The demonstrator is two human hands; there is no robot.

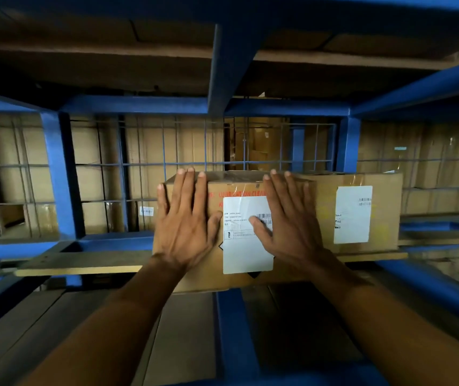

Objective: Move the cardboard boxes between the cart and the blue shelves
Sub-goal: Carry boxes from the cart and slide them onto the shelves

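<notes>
Two hands [185,221] [292,221] partly cover box [209,277] label [246,254]

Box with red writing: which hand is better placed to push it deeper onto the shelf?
Nearly even: left hand and right hand both lie flat on the front of the box. Perhaps the left, on the open side, pushing it against the neighbouring box.

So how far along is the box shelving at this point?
Done: one labelled cardboard box sits on the wooden shelf board of the blue shelves. In hand: left hand and right hand press flat against the red-lettered box, which overhangs the board's front edge. Left: likely pushing it fully in; the cart is out of view, so remaining boxes cannot be told.
</notes>
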